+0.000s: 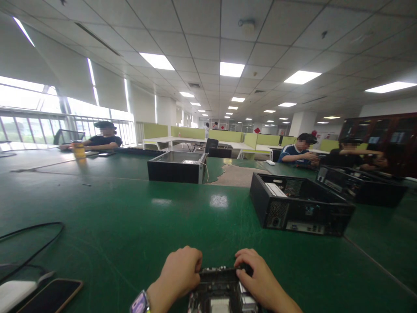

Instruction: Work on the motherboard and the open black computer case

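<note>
At the bottom centre, close to me, is a dark computer motherboard (217,287) with a pale square part in its middle and silvery parts along its right side. The frame cuts off its near end. My left hand (180,271), with a watch on the wrist, is closed at the board's far left corner, its fingertips mostly hidden. Opposite it, my right hand (256,274) grips the far right corner, thumb and curled fingers on the edge. Beyond the right hand stands an opened black computer case (306,217), its port side facing me.
Another case (176,171) stands further back, and a third (365,187) at right. A phone (54,295), a white device (16,292) and a black cable (39,224) lie at left on the green tabletop (130,208). Several people sit or stand beyond.
</note>
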`<state>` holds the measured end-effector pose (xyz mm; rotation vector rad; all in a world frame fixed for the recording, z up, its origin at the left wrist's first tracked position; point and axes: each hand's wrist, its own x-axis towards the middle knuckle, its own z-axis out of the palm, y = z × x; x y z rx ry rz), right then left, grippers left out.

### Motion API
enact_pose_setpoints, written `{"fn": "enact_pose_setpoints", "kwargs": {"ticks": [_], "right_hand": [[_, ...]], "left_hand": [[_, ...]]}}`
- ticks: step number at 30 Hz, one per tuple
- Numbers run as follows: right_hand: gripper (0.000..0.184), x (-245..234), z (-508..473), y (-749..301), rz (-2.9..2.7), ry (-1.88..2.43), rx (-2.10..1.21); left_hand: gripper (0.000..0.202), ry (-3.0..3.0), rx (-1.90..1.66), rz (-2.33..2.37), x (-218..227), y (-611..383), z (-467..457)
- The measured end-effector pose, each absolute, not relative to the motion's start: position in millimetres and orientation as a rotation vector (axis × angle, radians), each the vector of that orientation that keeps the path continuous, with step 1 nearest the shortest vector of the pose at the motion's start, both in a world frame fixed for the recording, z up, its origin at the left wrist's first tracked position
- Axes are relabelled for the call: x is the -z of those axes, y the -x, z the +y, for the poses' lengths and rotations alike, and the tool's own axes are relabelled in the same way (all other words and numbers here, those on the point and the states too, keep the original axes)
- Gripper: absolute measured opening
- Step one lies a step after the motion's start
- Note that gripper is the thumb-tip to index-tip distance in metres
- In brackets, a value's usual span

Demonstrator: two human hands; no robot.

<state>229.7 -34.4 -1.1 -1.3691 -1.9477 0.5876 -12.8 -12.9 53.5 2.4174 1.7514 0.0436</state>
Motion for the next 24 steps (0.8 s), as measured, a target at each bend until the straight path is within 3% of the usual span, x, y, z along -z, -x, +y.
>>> {"fn": "enact_pose_setpoints", "kwargs": {"ticks": [24], "right_hand": [[0.014, -1.0, -35.4, -229.0, -1.945, 1.369, -0.598]], "left_hand": [[0.027, -2.425, -0.038, 1.733, -54.8, 13.7, -15.0]]}}
